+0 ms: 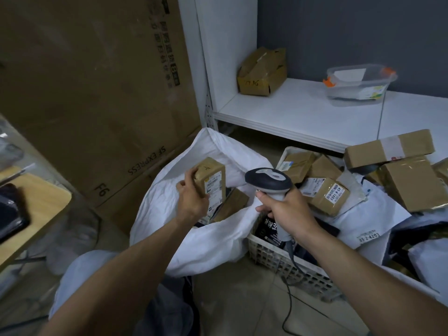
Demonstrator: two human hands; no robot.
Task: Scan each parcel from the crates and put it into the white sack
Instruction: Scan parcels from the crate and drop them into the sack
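Floor [230, 299]: white sack [206, 243] holds a brown box [232, 204]; adjoining crate [278, 258] overflows with parcels [327, 195].

Left hand [191, 198] and right hand [289, 214] bare; forearms [135, 258] bare; pale blue-grey trouser leg [80, 275].

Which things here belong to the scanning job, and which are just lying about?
Job: scanner in right hand; parcel in left hand; white sack; crate of waiting parcels.
Lying about: crumpled box and clear tub on the shelf; big SF Express carton.
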